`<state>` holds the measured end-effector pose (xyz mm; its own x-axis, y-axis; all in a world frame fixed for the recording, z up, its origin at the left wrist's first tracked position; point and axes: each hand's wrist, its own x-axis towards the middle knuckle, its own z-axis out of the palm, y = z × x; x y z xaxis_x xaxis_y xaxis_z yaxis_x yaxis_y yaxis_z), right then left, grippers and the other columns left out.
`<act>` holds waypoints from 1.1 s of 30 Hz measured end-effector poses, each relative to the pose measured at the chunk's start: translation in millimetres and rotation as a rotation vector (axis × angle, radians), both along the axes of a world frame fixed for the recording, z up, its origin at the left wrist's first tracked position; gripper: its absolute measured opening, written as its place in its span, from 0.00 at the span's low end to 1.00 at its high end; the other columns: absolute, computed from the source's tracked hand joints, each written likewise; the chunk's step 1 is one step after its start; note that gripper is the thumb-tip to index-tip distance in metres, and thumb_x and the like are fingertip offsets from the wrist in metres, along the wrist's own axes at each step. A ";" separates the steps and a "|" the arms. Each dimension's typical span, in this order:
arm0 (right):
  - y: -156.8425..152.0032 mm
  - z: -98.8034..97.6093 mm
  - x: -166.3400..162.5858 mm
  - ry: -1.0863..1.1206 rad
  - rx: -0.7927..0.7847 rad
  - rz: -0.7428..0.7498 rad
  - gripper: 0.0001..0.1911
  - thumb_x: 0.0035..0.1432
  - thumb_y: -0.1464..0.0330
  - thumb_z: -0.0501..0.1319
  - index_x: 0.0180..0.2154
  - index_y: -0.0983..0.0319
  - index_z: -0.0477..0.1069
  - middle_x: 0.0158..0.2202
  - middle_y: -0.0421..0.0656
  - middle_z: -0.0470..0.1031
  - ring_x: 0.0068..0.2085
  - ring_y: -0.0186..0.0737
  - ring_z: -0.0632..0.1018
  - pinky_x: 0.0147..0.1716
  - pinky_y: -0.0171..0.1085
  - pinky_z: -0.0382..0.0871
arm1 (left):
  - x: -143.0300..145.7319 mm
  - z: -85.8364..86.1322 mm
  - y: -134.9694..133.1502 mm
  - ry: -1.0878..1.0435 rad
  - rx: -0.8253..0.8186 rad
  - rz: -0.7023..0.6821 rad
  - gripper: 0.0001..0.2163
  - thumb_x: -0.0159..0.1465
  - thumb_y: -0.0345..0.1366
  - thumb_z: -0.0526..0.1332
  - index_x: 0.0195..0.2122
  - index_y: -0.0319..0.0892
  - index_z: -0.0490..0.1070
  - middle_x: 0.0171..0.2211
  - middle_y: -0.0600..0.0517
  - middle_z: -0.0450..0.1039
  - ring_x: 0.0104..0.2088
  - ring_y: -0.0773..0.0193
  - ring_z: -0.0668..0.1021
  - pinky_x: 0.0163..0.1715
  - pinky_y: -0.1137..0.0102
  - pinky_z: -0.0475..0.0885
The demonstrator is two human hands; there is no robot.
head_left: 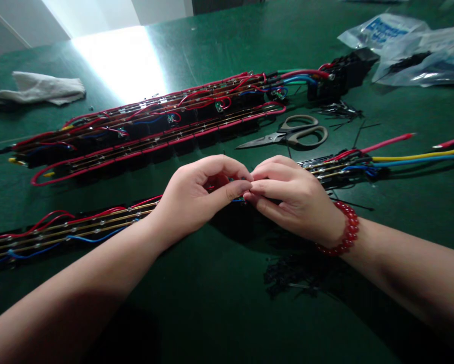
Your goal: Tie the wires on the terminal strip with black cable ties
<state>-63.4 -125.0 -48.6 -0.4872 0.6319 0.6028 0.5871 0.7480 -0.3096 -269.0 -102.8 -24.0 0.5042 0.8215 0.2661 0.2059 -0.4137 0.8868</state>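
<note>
- harness strip [71, 230]: long row of black blocks under brass rails with red and blue wires, flat on the green worktop [227, 318]; long axis runs from near left to far right, right end pointing at loose red, yellow and blue leads.
- left hand [194, 194]: over the strip's middle, fingers [236, 189] pinched together on it; the part they grip is hidden.
- right hand [291, 197]: fingers closed on the same spot, tips touching the left's; red bead bracelet [346, 230] at the wrist.
- second strip [154, 126]: farther off, roughly parallel.
- scissors [291, 134]: between both strips, blades pointing left.
</note>
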 end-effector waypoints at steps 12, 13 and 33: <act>-0.9 0.0 -0.4 -0.018 -0.036 -0.015 0.04 0.60 0.69 0.63 0.38 0.61 0.75 0.38 0.46 0.80 0.40 0.44 0.77 0.41 0.43 0.73 | 1.2 -2.8 3.7 -0.160 -0.109 0.073 0.05 0.66 0.38 0.65 0.39 0.44 0.72 0.34 0.54 0.78 0.23 0.73 0.74 0.24 0.76 0.73; -1.1 -0.1 -0.5 -0.023 -0.033 -0.017 0.04 0.60 0.70 0.63 0.38 0.61 0.75 0.38 0.46 0.80 0.40 0.44 0.77 0.41 0.44 0.73 | 0.9 -3.4 4.9 -0.172 -0.120 0.071 0.05 0.66 0.38 0.64 0.39 0.44 0.72 0.34 0.54 0.77 0.23 0.73 0.74 0.24 0.76 0.73; -1.6 2.2 0.5 -0.077 0.017 0.052 0.03 0.54 0.72 0.65 0.30 0.58 0.75 0.39 0.43 0.81 0.43 0.45 0.77 0.43 0.46 0.74 | -0.9 -7.0 11.6 -0.186 -0.109 0.087 0.06 0.68 0.41 0.61 0.42 0.45 0.69 0.35 0.53 0.75 0.25 0.73 0.73 0.26 0.75 0.72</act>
<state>-62.9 -126.6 -46.4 -0.5641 0.5947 0.5729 0.5690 0.7827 -0.2523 -269.9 -91.2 -31.0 0.3810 0.8885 0.2556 0.0653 -0.3016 0.9512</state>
